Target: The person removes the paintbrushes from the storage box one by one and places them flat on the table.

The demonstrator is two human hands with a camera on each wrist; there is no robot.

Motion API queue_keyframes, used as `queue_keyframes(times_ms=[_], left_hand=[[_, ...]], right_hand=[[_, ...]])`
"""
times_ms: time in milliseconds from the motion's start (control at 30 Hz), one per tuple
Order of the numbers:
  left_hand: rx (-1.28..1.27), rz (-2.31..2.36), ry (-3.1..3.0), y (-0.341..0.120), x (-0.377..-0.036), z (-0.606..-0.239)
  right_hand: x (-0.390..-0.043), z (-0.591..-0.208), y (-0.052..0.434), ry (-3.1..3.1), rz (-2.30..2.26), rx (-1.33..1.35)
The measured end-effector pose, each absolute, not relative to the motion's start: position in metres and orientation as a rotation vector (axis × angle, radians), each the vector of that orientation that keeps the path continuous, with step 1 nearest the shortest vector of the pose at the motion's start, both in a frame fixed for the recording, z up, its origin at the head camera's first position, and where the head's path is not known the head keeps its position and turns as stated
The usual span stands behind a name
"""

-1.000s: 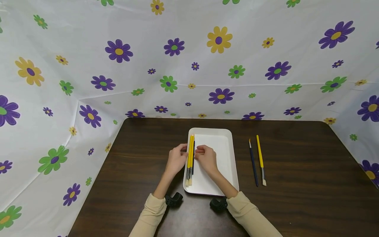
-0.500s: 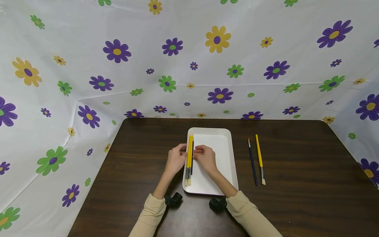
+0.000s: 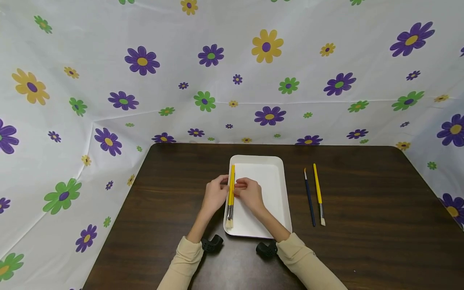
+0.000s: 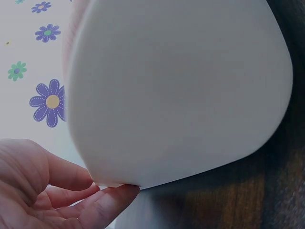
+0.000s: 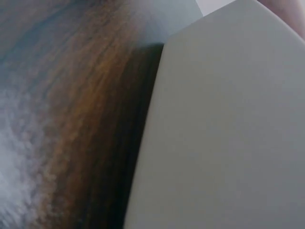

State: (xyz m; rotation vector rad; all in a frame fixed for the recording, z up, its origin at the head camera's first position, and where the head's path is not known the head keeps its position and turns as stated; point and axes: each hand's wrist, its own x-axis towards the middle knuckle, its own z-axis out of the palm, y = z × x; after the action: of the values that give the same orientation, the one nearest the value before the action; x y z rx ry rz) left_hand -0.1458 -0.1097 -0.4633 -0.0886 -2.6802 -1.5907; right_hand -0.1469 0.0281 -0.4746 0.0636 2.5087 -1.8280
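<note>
At the left edge of the white tray, your two hands meet around a bundle of brushes. Your left hand sits just outside the tray's left rim, fingers curled in against the yellow handles from the left. Your right hand rests inside the tray, its fingers curled and pressing the same bundle from the right, so the brushes are pinched between both hands. The bundle lies lengthwise along the tray's left side, bristles toward you and handle ends pointing away. The tray stands near the middle of the dark wooden worktop.

Right of the tray, well apart from your hands, two more brushes lie on the worktop side by side: a dark blue one and a yellow one, the yellow one's pale bristles toward you.

From the left wrist view you see only your loosely curled fingers under the tray's white wall; the right wrist view shows the tray against the wood, blurred.

A flowered sheet hangs behind and beside the worktop.
</note>
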Motion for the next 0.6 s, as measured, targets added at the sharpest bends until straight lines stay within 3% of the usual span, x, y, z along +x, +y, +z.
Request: queue_keyframes(times_ms=[600], left_hand=[[-0.088, -1.591, -2.680, -0.1094, -0.1465, -0.4643]], right_hand=[[-0.1483, -0.4744, 0.0272, 2.534, -1.807, -0.004]])
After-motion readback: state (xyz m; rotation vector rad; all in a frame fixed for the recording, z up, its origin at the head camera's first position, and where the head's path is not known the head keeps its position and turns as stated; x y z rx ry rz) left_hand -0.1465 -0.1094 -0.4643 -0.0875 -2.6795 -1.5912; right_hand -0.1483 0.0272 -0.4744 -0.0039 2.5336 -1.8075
